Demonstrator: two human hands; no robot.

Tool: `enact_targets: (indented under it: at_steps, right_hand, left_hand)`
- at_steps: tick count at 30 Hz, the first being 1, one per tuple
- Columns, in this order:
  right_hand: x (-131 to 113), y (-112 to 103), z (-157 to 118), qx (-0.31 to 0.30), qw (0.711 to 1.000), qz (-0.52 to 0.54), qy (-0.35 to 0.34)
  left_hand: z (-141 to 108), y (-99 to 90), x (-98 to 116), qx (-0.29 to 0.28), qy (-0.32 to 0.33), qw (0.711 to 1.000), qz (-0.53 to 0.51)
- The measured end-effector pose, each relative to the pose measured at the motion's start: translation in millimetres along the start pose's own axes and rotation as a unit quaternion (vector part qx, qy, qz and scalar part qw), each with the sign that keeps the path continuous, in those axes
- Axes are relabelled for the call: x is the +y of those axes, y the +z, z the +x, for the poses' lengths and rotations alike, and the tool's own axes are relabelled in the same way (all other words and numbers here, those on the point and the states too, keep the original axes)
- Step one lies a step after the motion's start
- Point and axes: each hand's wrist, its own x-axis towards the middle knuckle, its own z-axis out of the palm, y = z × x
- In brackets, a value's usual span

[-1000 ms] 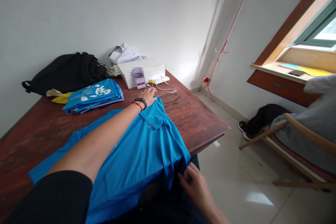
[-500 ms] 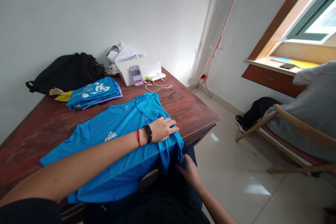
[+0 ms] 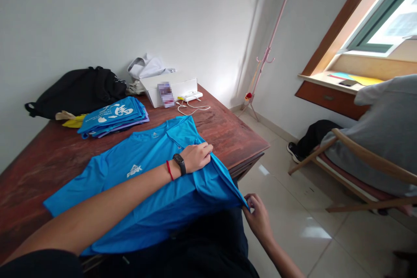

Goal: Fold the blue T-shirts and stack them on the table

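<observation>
A blue T-shirt (image 3: pixel 146 186) with white PEAK lettering lies across the table's near edge, its lower part hanging toward my lap. One sleeve is folded in over the shirt near the collar. My left hand (image 3: pixel 197 156), wearing a black band and a red string at the wrist, grips the shirt's right side with curled fingers. Off the table's near right corner, my right hand (image 3: pixel 256 215) pinches the shirt's bottom corner. Between the two hands the side edge runs taut.
On the reddish wooden table (image 3: pixel 234 132) stand a pile of folded shirts (image 3: pixel 112 115), a black backpack (image 3: pixel 78 91), a white box (image 3: pixel 185 84) and a white power strip with cable (image 3: pixel 192 96). A seated person (image 3: pixel 384 134) and a pink coat stand (image 3: pixel 269 47) are to the right.
My right hand has moved right, pulling the shirt's bottom corner outward, so the bunched side is now stretched. My left hand's fingers have curled in on the cloth.
</observation>
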Motion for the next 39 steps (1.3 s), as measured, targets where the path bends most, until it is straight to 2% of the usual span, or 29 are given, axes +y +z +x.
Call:
enact_targets:
  at_steps: [4, 6, 7, 9, 11, 12, 15, 19, 21, 23, 27, 29, 31, 32, 33, 34, 36, 37, 39]
  right_hand:
    - [-12, 3, -15, -0.045, 0.998, -0.027, -0.033]
    - [-23, 12, -24, -0.075, 0.995, -0.043, -0.04]
    - [-29, 18, -28, -0.088, 0.994, -0.051, -0.043]
    - [-39, 31, -33, -0.11, 0.991, -0.063, -0.05]
    - [-45, 41, -34, -0.118, 0.989, -0.073, -0.051]
    - [-46, 45, -33, -0.117, 0.989, -0.08, -0.047]
    - [-43, 50, -26, -0.111, 0.989, -0.095, -0.034]
    - [-35, 52, -17, -0.139, 0.985, -0.09, -0.038]
    - [-33, 54, -15, -0.151, 0.984, -0.087, -0.044]
    - [-32, 57, -13, -0.149, 0.984, -0.085, -0.049]
    - [-35, 58, -7, -0.119, 0.989, -0.076, -0.049]
    - [-36, 57, -5, -0.105, 0.99, -0.079, -0.042]
    - [-36, 55, -4, -0.102, 0.99, -0.086, -0.037]
    - [-36, 55, -4, -0.105, 0.99, -0.087, -0.035]
    - [-36, 55, -5, -0.11, 0.99, -0.085, -0.033]
    - [-36, 56, -5, -0.115, 0.99, -0.08, -0.031]
    - [-34, 60, -7, -0.123, 0.99, -0.065, -0.027]
    - [-33, 62, -7, -0.126, 0.99, -0.057, -0.024]
    - [-31, 66, -8, -0.131, 0.99, -0.044, -0.022]
  left_hand:
    - [0, -1.4, 4, -0.022, -0.09, 0.991, -0.092]
    - [0, -1.2, 6, -0.06, -0.155, 0.97, -0.178]
    - [0, -2.0, 7, -0.08, -0.198, 0.946, -0.245]
    - [2, -6.3, 8, -0.108, -0.273, 0.868, -0.4]
    - [6, -12.4, 10, -0.112, -0.312, 0.781, -0.529]
    - [8, -15.1, 10, -0.107, -0.314, 0.754, -0.566]
    - [14, -17.5, 10, -0.1, -0.318, 0.699, -0.633]
    - [18, -6.7, 13, -0.063, -0.328, 0.627, -0.704]
    - [18, 0.5, 16, -0.031, -0.322, 0.601, -0.731]
    - [17, 5.7, 20, -0.006, -0.317, 0.59, -0.743]
    - [9, 4.0, 17, 0.041, -0.321, 0.588, -0.741]
    - [4, -3.2, 8, 0.004, -0.322, 0.615, -0.72]
    - [-1, -13.0, -5, -0.092, -0.313, 0.678, -0.659]
    - [-1, -18.3, -14, -0.135, -0.303, 0.721, -0.608]
    - [1, -23.7, -24, -0.153, -0.292, 0.775, -0.539]
    - [5, -29.2, -34, -0.142, -0.279, 0.832, -0.459]
    - [18, -40.9, -59, -0.059, -0.255, 0.921, -0.287]
    - [28, -47.1, -72, -0.015, -0.251, 0.941, -0.226]
    - [48, -59.5, -99, 0.046, -0.259, 0.951, -0.162]
